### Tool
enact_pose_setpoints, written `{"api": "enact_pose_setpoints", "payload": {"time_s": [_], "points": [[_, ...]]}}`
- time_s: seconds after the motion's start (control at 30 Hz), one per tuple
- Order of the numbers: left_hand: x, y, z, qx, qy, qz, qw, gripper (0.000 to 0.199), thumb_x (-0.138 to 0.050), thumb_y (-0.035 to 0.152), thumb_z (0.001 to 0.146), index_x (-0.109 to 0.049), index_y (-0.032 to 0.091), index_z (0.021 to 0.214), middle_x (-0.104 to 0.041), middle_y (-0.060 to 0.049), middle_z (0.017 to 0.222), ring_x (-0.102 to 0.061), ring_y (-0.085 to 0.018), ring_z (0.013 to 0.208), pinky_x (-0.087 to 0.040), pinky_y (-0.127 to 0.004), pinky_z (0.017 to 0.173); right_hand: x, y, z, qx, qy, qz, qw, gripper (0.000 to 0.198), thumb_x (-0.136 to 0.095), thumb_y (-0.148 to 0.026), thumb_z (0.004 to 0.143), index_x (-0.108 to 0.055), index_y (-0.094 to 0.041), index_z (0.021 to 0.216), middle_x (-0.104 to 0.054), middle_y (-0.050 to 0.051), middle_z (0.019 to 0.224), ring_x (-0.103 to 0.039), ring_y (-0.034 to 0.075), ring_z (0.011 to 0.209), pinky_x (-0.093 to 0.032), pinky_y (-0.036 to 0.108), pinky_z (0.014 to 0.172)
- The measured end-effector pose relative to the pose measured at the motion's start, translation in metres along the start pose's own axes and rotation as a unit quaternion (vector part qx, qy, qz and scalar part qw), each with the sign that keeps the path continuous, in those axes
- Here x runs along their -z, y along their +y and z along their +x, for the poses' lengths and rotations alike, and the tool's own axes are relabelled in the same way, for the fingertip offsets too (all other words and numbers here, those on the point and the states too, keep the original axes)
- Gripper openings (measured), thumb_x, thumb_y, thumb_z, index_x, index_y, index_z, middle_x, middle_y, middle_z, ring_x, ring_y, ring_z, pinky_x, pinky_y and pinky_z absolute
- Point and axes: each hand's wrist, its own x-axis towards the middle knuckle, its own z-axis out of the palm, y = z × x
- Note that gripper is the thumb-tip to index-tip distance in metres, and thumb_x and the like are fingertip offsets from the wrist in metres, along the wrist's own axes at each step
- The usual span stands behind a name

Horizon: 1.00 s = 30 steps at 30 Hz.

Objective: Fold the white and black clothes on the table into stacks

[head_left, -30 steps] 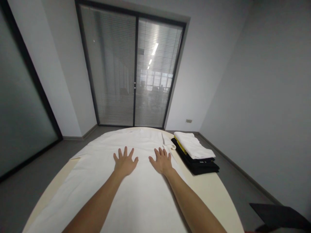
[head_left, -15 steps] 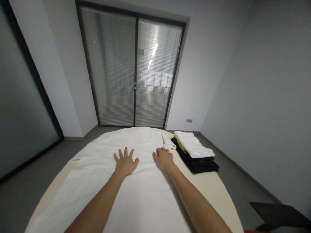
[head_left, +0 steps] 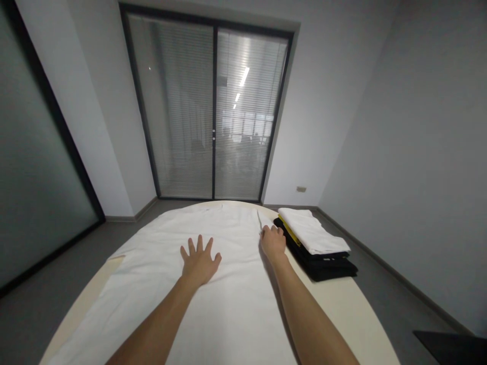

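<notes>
A white T-shirt (head_left: 232, 304) lies spread over the round table, its far end near the table's back edge. My left hand (head_left: 200, 262) rests flat on the middle of the cloth with its fingers spread. At the shirt's right side, my right hand (head_left: 274, 242) has its fingers curled down on the sleeve area, pinching the fabric. The fingertips are partly hidden behind the hand. A few soft wrinkles run across the cloth around my left hand.
Just right of my right hand stands a stack of folded clothes: a white one (head_left: 314, 232) on top, a yellow edge below it, black ones (head_left: 327, 270) underneath. The pale tabletop (head_left: 342, 309) shows at the right. A dark object (head_left: 452, 347) sits at the lower right.
My right hand has moved right and curled its fingers at the shirt's sleeve, where the bunched fabric now lies straighter. My left hand stays spread on the cloth. The view has shifted slightly.
</notes>
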Motion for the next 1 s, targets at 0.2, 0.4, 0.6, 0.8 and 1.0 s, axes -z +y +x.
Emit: {"api": "enact_pose_setpoints", "payload": {"time_s": [0.2,0.4,0.6,0.8,1.0], "points": [[0.002,-0.003,0.004,-0.013,-0.024,-0.001,1.000,0.068,-0.039,0.057,0.092,-0.036,0.028,0.153,-0.023,-0.013,0.163,-0.012,-0.048,0.148,-0.009,-0.069,0.113,-0.006,0.006,0.005,0.035,-0.032,0.009,0.999,0.040,-0.034,-0.022,0.100,-0.067,-0.023,0.123,-0.058,0.014,0.132,-0.043,0.032,0.127,-0.037,0.038,0.095],[0.001,-0.004,0.006,-0.015,-0.025,0.000,1.000,0.067,-0.038,0.058,0.093,-0.035,0.029,0.154,-0.022,-0.012,0.163,-0.012,-0.047,0.148,-0.009,-0.069,0.113,-0.017,0.011,0.010,0.041,-0.020,0.025,0.999,0.051,-0.038,-0.010,0.094,-0.049,-0.013,0.144,-0.052,0.018,0.141,-0.044,0.029,0.129,-0.031,0.034,0.106],[0.005,-0.001,0.002,-0.015,-0.024,0.009,1.000,0.067,-0.037,0.057,0.093,-0.035,0.027,0.154,-0.024,-0.013,0.163,-0.013,-0.047,0.148,-0.010,-0.067,0.114,-0.004,0.011,0.016,0.025,0.062,0.067,0.995,0.056,-0.042,-0.005,0.090,-0.044,-0.012,0.146,-0.053,0.017,0.140,-0.050,0.024,0.121,-0.035,0.030,0.101],[0.009,0.001,0.000,-0.016,-0.028,0.016,0.999,0.067,-0.036,0.056,0.094,-0.035,0.027,0.154,-0.024,-0.014,0.163,-0.014,-0.047,0.147,-0.011,-0.067,0.113,0.018,0.000,0.017,0.046,0.135,0.071,0.987,0.056,-0.047,-0.014,0.091,-0.044,-0.024,0.146,-0.049,0.010,0.147,-0.045,0.028,0.125,-0.031,0.044,0.105],[0.010,0.002,0.000,-0.015,-0.034,0.011,0.999,0.067,-0.035,0.056,0.094,-0.034,0.026,0.154,-0.023,-0.014,0.163,-0.014,-0.047,0.148,-0.011,-0.067,0.114,0.002,0.003,0.015,0.096,0.117,0.085,0.985,0.077,-0.039,0.001,0.080,-0.028,-0.018,0.154,-0.033,0.008,0.158,-0.045,0.025,0.125,-0.036,0.033,0.104]]}}
